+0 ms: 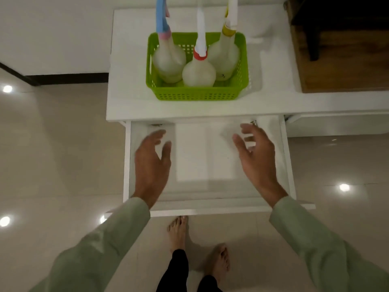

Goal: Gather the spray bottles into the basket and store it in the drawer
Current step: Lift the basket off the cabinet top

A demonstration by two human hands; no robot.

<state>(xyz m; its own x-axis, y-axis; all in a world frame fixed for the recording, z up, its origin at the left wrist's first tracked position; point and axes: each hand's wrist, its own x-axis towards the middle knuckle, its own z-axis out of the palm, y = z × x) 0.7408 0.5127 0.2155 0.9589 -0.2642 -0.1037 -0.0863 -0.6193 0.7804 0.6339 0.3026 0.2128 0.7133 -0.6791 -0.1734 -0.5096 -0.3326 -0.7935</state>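
Note:
A green plastic basket (197, 93) stands on the white cabinet top (130, 98). Three translucent spray bottles stand upright inside it: one with a blue and pink head (168, 60) at the left, one with a red collar and white head (199, 73) in front, one with a yellow collar (224, 55) at the right. Below the top, a white drawer (202, 205) is pulled out, with nothing inside it. My left hand (152, 163) and my right hand (255, 157) hover over the drawer, fingers spread, holding nothing, short of the basket.
A glossy tiled floor (52, 154) lies around the cabinet, with my bare feet (177, 230) under the drawer front. A dark wooden piece of furniture (341, 49) sits at the upper right. A white wall with a dark skirting (67, 77) is at the left.

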